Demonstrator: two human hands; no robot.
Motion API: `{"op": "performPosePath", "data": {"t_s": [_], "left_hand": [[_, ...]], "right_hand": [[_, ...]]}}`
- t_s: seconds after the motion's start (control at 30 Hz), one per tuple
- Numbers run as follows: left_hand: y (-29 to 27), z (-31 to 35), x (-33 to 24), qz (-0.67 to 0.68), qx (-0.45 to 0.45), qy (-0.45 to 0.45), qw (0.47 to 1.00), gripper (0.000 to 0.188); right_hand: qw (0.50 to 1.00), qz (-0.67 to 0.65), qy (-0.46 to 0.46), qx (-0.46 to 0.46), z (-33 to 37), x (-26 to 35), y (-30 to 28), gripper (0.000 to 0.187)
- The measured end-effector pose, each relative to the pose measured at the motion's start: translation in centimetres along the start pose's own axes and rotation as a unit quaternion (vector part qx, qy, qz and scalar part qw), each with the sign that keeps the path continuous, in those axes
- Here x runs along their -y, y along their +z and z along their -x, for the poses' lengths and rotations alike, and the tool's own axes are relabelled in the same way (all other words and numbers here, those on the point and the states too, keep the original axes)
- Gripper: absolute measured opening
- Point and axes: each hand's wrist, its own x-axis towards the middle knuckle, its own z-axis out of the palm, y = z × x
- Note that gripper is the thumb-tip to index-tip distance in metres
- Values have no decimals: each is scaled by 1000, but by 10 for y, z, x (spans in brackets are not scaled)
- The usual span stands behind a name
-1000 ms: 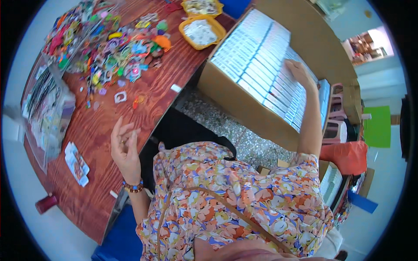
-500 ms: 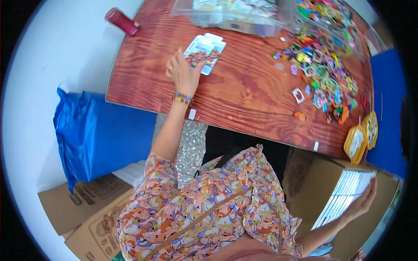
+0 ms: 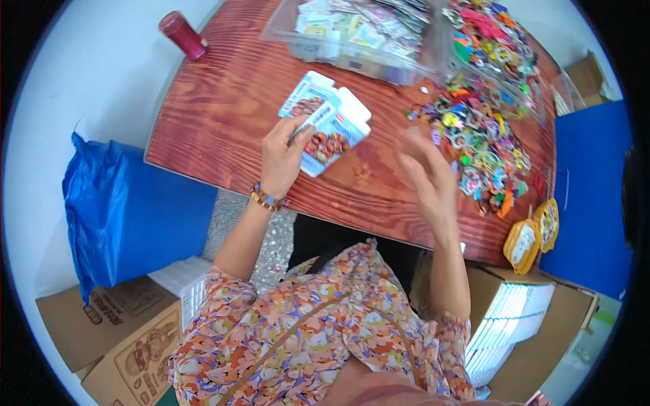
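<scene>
My left hand [image 3: 283, 159] pinches the edge of a flat, light-blue printed carton [image 3: 332, 142] with white end flaps, lifted a little from the wooden table. Beneath it, partly covered, shows a second printed panel [image 3: 305, 105] of the same look; whether it is a separate carton I cannot tell. Over the table to the right of the carton, my right hand [image 3: 430, 179] holds nothing, its fingers stretched, the thumb apart and the tips smeared by motion. Nearest to that hand lies a heap of small colourful plastic trinkets [image 3: 491, 145].
Clear plastic bins, one with card packets [image 3: 369, 30], stand at the table's [image 3: 217, 122] far side. A yellow two-part container [image 3: 525, 243] sits at the right edge. At lower right, a cardboard box [image 3: 535, 355] holds stacked flat cartons [image 3: 511, 321]. A dark red bottle [image 3: 183, 35] stands far left.
My right hand has come up from the box of stacked cartons to above the table. My left hand has taken hold of the carton and drawn it nearer, tilting it.
</scene>
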Motion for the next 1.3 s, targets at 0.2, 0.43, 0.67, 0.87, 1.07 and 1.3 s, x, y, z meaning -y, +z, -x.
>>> {"op": "performPosePath", "data": {"t_s": [0.2,0.43,0.67,0.87,1.07,1.3], "left_hand": [[34,31,-43,-16,116,7,993,55],[59,44,-54,-208,145,150,955,98],[69,42,-58,-22,111,-28,993,72],[73,49,-64,80,114,-127,982,51],[54,49,-54,215,139,-164,953,35],[36,52,-59,311,207,-201,906,66]], "right_hand": [[981,-43,96,162,-27,-27,-10,17],[990,2,69,126,-19,-42,-21,20],[991,-127,-10,-45,11,-49,-7,45],[989,-138,-35,-37,27,-74,16,46],[996,-85,-11,-5,25,-70,5,34],[998,-14,-45,40,14,-67,-8,20]]}}
